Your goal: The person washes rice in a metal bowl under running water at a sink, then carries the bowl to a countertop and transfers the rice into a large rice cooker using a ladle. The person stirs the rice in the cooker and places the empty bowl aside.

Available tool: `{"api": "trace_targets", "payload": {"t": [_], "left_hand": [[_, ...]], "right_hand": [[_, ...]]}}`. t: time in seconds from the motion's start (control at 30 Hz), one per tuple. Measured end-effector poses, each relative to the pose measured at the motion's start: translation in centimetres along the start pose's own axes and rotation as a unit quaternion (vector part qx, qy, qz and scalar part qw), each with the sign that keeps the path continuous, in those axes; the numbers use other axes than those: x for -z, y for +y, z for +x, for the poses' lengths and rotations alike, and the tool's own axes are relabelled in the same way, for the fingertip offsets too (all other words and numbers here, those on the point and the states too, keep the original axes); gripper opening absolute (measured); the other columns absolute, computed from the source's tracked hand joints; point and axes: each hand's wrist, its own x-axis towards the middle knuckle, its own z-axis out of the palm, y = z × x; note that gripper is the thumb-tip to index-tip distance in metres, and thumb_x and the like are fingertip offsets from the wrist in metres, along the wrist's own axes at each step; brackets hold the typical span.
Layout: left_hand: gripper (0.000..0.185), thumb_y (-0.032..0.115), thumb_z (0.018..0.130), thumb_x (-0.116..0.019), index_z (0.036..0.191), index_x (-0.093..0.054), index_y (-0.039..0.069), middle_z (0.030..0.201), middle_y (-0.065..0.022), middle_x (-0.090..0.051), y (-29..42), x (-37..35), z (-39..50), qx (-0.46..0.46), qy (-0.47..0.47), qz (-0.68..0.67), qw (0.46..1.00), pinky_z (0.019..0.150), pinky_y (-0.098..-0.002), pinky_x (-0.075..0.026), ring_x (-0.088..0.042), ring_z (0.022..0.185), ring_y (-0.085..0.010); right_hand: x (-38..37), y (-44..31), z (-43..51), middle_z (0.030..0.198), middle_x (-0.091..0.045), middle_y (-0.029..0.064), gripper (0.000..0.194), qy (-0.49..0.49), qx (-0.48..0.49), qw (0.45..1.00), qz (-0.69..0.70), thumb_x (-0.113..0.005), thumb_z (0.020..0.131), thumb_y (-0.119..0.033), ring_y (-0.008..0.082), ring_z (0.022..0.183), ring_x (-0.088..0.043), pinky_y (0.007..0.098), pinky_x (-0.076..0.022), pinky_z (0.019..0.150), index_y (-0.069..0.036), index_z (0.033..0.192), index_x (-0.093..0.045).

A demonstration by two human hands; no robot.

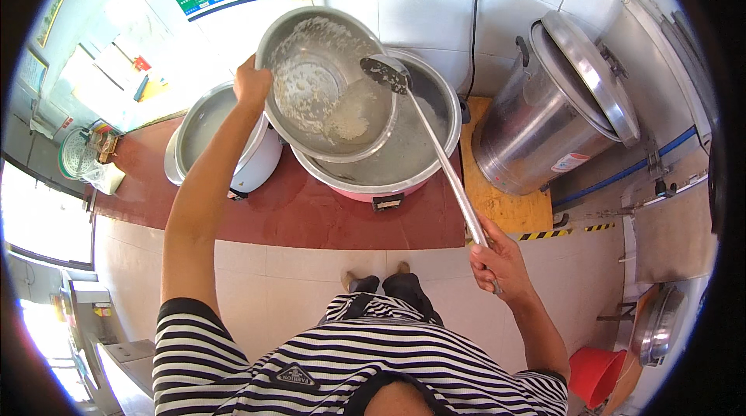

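Note:
My left hand (252,82) grips the left rim of a wide stainless-steel basin (377,118). The basin is tilted over a large pink electric cooker (373,187), partly covering its mouth. White rice grains (348,125) lie pooled low in the basin and cling to its wall. My right hand (500,261) holds the long metal handle of a ladle (440,148). The dark-looking bowl of this ladle, with grains stuck on it, is at the basin's right rim. Cloudy liquid shows inside the cooker.
A white electric cooker (265,159) stands left on the red counter (245,220). To the right, a tall steel barrel (530,124) with its lid ajar rests on a wooden board (507,212). A red bucket (597,375) is at lower right. A black cable (475,25) hangs down the tiled wall.

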Motion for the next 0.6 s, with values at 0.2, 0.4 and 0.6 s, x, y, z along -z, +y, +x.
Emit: {"api": "trace_targets", "payload": {"t": [0.2,0.4,0.6], "left_hand": [[0.052,-0.013,0.058,-0.05,0.108,-0.065,-0.007,0.09,-0.0119,-0.06,-5.2,2.4,0.5,0.172,-0.053,-0.225,0.958,0.059,-0.0365,-0.049,-0.057,0.077,-0.0238],[0.05,-0.017,0.06,-0.052,0.107,-0.065,-0.005,0.093,-0.0144,-0.061,-7.3,4.4,-3.3,0.255,-0.056,-0.307,0.915,0.064,-0.038,-0.052,-0.058,0.079,-0.028],[0.043,-0.016,0.063,-0.057,0.104,-0.064,-0.003,0.093,-0.0163,-0.06,-13.0,5.5,-6.3,0.364,-0.039,-0.355,0.86,0.072,-0.0407,-0.054,-0.059,0.081,-0.0321]], "right_hand": [[0.0,-1.7,-0.7,0.066,-0.042,-0.0004,0.067,0.021,0.014,1.0,0.016,-0.055,0.092,-0.005,0.004,0.045,-0.035,0.0202,-0.0328,0.037,-0.011,0.152,-0.024],[0.6,-2.7,-0.6,0.065,-0.044,0.0009,0.067,0.029,0.05,0.998,0.039,-0.052,0.093,-0.003,0.0034,0.042,-0.035,0.0192,-0.0321,0.035,-0.011,0.152,-0.022],[-0.1,-4.2,-0.6,0.064,-0.045,0.0017,0.066,0.03,0.08,0.996,0.025,-0.05,0.093,-0.001,0.0018,0.041,-0.035,0.0185,-0.0317,0.033,-0.007,0.152,-0.021]]}}
